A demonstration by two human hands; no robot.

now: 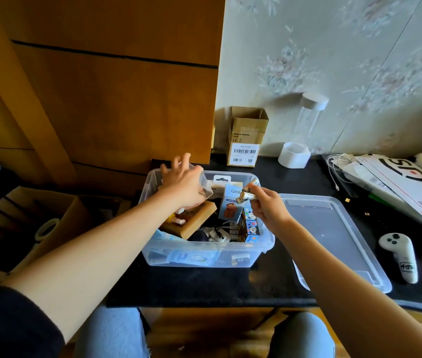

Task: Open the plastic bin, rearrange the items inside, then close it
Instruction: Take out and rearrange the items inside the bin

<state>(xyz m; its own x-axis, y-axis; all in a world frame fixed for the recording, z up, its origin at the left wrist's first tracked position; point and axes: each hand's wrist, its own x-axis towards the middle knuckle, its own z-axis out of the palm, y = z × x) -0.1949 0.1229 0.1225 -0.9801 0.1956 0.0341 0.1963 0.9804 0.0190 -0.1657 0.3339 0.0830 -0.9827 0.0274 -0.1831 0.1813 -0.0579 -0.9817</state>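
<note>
— Status?
— Plastic bin [206, 257] open on the bench [204, 288]; lid [333, 236] off, lying just right of my right hand [269, 209]. Rearranging underway.
— Fingers?
— Right ones pinch a small bundle of batteries [249, 195] above the bin. Left hand [184, 187] grips a clear plastic piece [204, 186]; some fingers splayed.
— Remaining?
— Settle items, refit lid, I'd judge.

"Made in Vietnam" on cardboard box [248, 136]

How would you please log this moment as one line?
bin open | lid on table beside | left hand holds clear container | right hand grips batteries
</note>
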